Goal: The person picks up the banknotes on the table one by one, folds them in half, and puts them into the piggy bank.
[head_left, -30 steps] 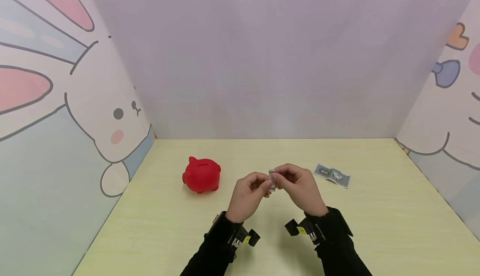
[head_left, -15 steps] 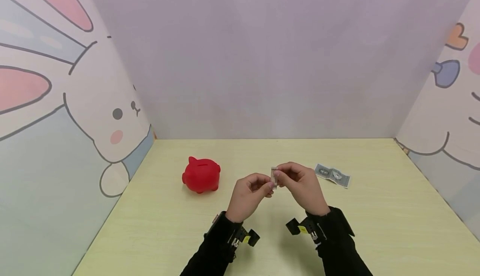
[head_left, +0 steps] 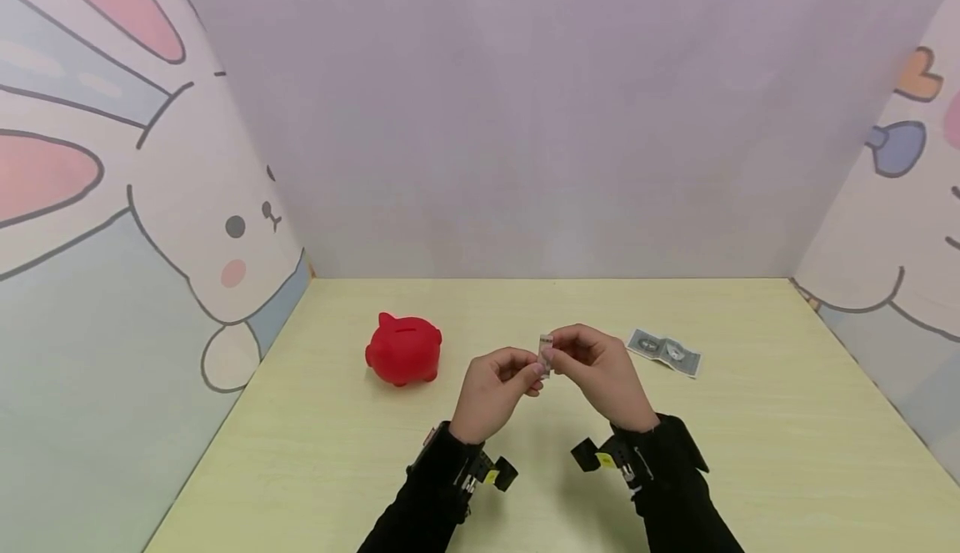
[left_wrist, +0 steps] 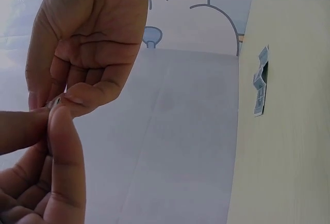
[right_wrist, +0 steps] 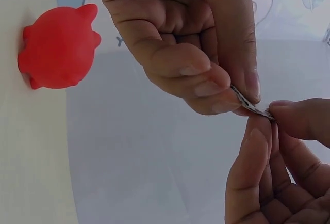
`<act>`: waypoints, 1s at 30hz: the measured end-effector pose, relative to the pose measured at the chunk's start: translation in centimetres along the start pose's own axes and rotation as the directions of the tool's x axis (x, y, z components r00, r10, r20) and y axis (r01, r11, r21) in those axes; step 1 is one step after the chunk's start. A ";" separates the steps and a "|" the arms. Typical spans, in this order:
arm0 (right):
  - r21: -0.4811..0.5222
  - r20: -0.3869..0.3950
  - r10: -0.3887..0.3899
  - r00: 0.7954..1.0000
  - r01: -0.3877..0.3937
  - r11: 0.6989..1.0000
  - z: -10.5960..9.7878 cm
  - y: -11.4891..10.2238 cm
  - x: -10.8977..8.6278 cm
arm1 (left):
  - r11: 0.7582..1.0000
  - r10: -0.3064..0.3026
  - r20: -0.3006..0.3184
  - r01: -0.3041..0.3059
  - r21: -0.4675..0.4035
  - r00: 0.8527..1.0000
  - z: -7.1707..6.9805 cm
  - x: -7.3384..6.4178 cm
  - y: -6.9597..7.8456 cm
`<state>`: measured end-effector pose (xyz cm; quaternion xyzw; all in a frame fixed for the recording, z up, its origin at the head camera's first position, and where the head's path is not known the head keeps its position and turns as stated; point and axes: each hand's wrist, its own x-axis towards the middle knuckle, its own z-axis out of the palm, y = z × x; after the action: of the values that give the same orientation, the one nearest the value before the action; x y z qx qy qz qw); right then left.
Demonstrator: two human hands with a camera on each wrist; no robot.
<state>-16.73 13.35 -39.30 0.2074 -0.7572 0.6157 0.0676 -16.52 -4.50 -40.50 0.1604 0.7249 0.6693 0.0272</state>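
The step in hand looked like folding or creasing a narrow folded paper strip (head_left: 546, 343), probably a banknote, held above the pale wood-grain tabletop (head_left: 262, 470) in front of the person. The left hand (head_left: 486, 396) pinched its lower part between thumb and fingertips; the right hand (head_left: 609, 384) pinched it just above in the same way, the two grips nearly meeting. Neither hand was spread: thumbs pressed inward, and the other fingers lay curled beneath. Judging from this, the next move called for a firm, even pinch from both thumbs, so that the layers stayed flat and did not spring apart.

The strip was thin and slightly bent, its edge mottled dark and pale in the right wrist view — a look that suggested several layers of printed paper, though most of it was hidden by fingers. Beyond the right hand lay a creased banknote (head_left: 665, 353), grey-green with a pale border, its middle fold raised in a ridge off the table. Over to the left stood a red piggy bank (head_left: 403, 353), rounded and smooth — plastic or something similar, by its soft sheen — with stubby feet, a pointed ear and a narrow slot on top.
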 end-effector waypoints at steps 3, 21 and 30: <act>0.003 -0.004 0.009 1.000 -0.009 1.000 0.0 0.0 -0.1 | 1.000 -0.007 0.005 0.007 -0.014 1.000 0.1 0.1 -0.1; -0.003 -0.002 -0.006 1.000 0.006 1.000 -0.4 0.1 -0.1 | 0.997 0.044 -0.103 -0.037 0.073 0.994 -3.8 -0.6 -0.5; 0.012 0.023 -0.015 1.000 0.015 1.000 -0.5 0.0 -0.1 | 0.982 0.101 -0.309 -0.044 0.186 0.946 -9.2 -0.3 0.4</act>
<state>-16.72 13.82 -39.19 0.2206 -0.7528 0.6170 0.0623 -18.49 -13.37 -39.25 0.0793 0.7698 0.6201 -0.1288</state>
